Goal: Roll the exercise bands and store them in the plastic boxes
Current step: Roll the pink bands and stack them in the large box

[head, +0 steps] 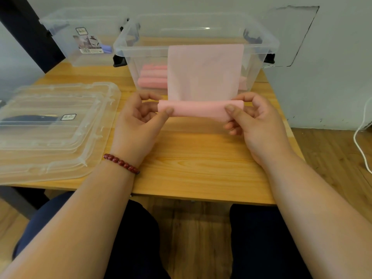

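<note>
The near clear box [196, 49] on the table [201, 158] holds 3 rolled pink bands [153, 75] at its left side. A second box [66, 27] stands behind to the left, its contents unclear. 2 lids [56, 141] lie stacked at the left. A pink band [205, 73] hangs over the near box's front rim, with its lower end rolled. The left hand [136, 121] and right hand [255, 123] each pinch 1 end of that roll between thumb and curled fingers, held above the table.

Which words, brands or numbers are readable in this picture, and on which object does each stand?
Picture sticker on the far clear plastic box: too blurred to read.
Small square label on the flat clear plastic lid: too blurred to read.
No other text shows.
</note>
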